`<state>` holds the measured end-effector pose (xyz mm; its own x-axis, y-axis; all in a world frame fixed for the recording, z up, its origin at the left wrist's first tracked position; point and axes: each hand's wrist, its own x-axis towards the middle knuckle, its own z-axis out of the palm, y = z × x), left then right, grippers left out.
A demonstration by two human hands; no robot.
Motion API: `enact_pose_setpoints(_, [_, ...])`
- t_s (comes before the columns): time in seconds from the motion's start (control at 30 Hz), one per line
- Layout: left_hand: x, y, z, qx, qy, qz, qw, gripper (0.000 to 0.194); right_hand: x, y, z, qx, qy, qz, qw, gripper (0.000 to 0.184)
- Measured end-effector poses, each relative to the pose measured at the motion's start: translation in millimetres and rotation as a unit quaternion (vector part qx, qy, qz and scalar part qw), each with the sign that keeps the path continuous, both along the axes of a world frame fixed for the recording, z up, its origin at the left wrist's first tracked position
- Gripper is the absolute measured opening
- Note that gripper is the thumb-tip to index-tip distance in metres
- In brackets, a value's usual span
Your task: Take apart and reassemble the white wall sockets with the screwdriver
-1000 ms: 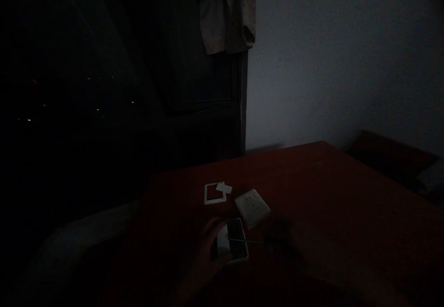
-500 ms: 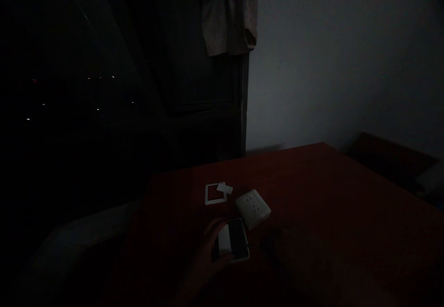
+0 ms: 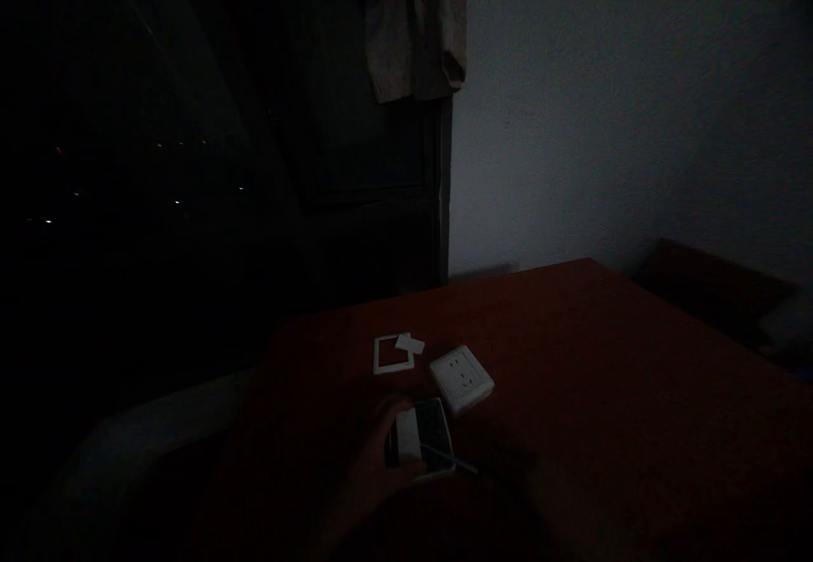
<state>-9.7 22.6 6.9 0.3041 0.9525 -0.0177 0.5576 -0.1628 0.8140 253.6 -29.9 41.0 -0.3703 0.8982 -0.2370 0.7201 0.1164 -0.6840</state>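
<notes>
My left hand [image 3: 376,459] is closed around the left side of a square white-rimmed wall switch panel [image 3: 438,418], thumb at the near edge and fingers at the far one. A white strip covers the panel's left part; its right part is dark. My right hand [image 3: 530,467], barely visible in the dark, holds a screwdriver [image 3: 467,465] whose thin shaft reaches over the panel's dark part. Whether the tip touches it I cannot tell. Just beyond the panel, a white wall socket [image 3: 461,378] lies face up. Farther back is a white square frame [image 3: 392,368] with a small white plate [image 3: 410,344] across its corner.
These parts lie on a reddish-brown table [image 3: 572,333]. A dark window stands behind on the left, with a hanging cloth [image 3: 416,29] above. A pale wall [image 3: 572,122] is at the back, and a second brown surface [image 3: 705,283] at the right. Light is very dim.
The screwdriver shaft now extends farther left over the panel at a slant, where earlier its tip was at the right rim. My left hand keeps its hold. The view has shifted slightly.
</notes>
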Motion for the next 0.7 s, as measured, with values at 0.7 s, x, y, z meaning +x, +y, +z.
enact_pose_setpoints(0.7, [-3.8,88.8,20.1,0.147,0.145,0.05,0.977,0.049,0.3,-32.2,-22.0,0.037,0.05,-0.116,0.991,0.039])
